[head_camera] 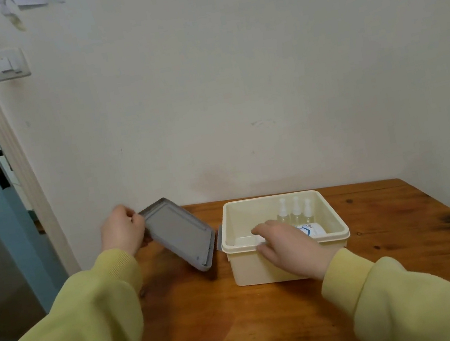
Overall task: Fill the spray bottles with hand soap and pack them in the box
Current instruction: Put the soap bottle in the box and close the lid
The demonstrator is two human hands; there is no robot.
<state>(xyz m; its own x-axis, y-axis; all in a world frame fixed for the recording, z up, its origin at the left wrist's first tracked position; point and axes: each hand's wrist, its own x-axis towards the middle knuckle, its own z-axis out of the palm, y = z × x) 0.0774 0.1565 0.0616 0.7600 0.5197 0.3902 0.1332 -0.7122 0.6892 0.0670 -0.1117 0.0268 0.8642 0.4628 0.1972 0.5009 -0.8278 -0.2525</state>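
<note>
The cream box (289,261) sits near the tabletop's (411,242) far edge, three spray bottles (295,210) standing inside. The right hand (286,245) drapes over its near rim, fingers loosely spread, gripping nothing visible. The left hand (121,230) pinches the tilted grey lid (179,234) just beside the box.

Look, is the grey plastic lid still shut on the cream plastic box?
No, the left hand holds the grey plastic lid tilted beside the open cream plastic box.
</note>
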